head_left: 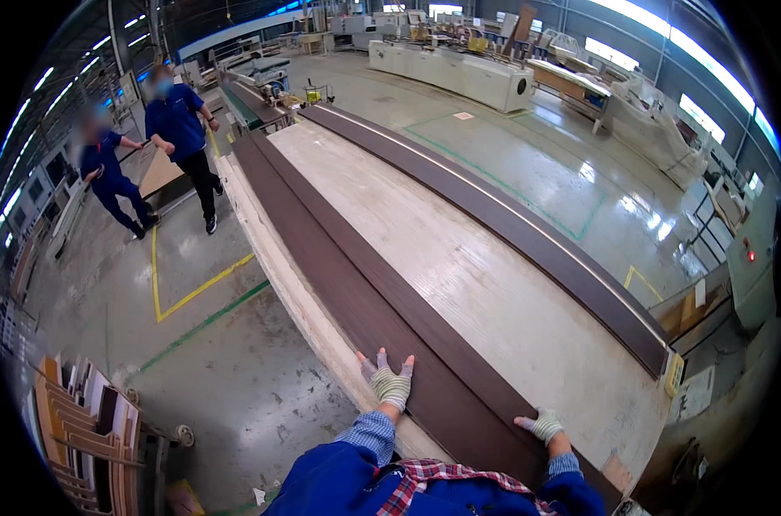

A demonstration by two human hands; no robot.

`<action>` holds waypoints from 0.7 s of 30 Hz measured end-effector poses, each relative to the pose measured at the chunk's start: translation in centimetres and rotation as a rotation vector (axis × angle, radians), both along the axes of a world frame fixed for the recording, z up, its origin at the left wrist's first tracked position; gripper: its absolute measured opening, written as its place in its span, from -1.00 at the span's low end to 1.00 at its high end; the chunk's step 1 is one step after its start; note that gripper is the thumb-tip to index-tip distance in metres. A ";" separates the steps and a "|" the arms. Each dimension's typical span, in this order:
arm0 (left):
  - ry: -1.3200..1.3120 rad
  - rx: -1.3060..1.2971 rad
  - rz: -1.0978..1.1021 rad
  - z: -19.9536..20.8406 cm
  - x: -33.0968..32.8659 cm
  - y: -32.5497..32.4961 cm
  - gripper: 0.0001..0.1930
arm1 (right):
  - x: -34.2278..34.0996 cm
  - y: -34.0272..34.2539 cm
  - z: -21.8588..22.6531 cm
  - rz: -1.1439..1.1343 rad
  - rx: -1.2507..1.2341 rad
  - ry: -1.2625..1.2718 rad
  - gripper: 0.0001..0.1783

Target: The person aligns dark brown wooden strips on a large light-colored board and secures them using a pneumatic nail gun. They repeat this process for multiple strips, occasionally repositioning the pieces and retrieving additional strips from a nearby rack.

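Observation:
Two dark brown boards (pixel 347 284), long and narrow, lie side by side lengthwise along the left part of a pale worktable (pixel 425 232). My left hand (pixel 390 384), in a striped glove with bare fingertips, presses flat on the nearer board, its fingers spread apart near the left edge. At the right edge of the boards is my right hand (pixel 545 426), gloved the same way. Its thumb points left across the surface and the other fingers bend at the edge, partly hidden. Both hands touch the boards near my body.
Another long dark brown strip (pixel 493 219) with a light line runs along the table's far right side. Two people in blue, one a person (pixel 180 120) nearer the table, stand at the left. A rack of boards (pixel 85 421) is at lower left; a white machine (pixel 450 77) stands behind.

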State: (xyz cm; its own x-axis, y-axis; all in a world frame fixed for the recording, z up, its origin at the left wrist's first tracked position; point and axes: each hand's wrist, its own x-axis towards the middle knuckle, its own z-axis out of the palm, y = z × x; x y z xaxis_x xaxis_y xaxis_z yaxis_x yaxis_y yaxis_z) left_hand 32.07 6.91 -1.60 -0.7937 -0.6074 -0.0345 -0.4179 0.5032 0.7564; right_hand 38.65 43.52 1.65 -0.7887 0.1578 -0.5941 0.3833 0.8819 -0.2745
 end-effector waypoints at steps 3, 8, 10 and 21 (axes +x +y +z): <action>0.098 0.004 -0.027 -1.0 -0.8 -0.4 -0.22 | 0.2 -0.4 0.9 0.017 -0.009 0.102 0.15; 0.054 -0.050 -0.086 -1.0 -0.7 -0.1 -0.23 | 1.3 -1.0 5.4 -0.028 0.054 0.235 0.01; 0.023 -0.101 -0.149 -1.0 -1.2 0.8 -0.15 | 1.6 -1.3 8.0 -0.085 0.071 0.333 -0.07; 0.224 0.979 -0.107 1.9 -8.0 -8.5 -0.41 | 9.1 -7.4 13.8 0.006 0.396 0.778 -0.25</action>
State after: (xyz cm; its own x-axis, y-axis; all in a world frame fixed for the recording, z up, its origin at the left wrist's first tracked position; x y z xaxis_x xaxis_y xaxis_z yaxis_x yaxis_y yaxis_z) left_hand 24.07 -1.63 0.26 -0.8917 -0.3168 -0.3232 -0.2045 -0.3549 0.9123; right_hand 47.72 36.08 15.44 -0.9492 0.2333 0.2111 0.2095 0.9692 -0.1291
